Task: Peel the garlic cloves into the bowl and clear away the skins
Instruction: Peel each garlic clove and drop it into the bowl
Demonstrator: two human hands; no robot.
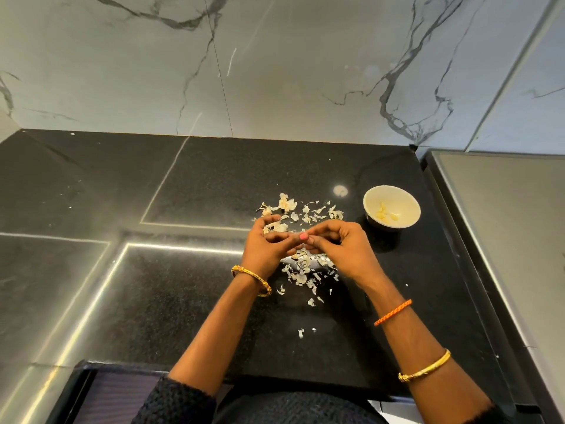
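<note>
My left hand point(265, 243) and my right hand point(339, 247) meet fingertip to fingertip over the black counter, pinching a garlic clove that the fingers mostly hide. A pale scrap shows in my left palm. Loose papery garlic skins point(301, 270) lie scattered under and behind the hands, with more skins and unpeeled pieces point(287, 205) further back. A small white bowl point(409, 200) stands to the right of my right hand and holds several peeled cloves point(383, 213).
The black stone counter point(189, 301) ends at a marble wall at the back. A raised grey surface point(504, 228) borders it on the right. A few stray skin flakes point(301, 332) lie nearer to me.
</note>
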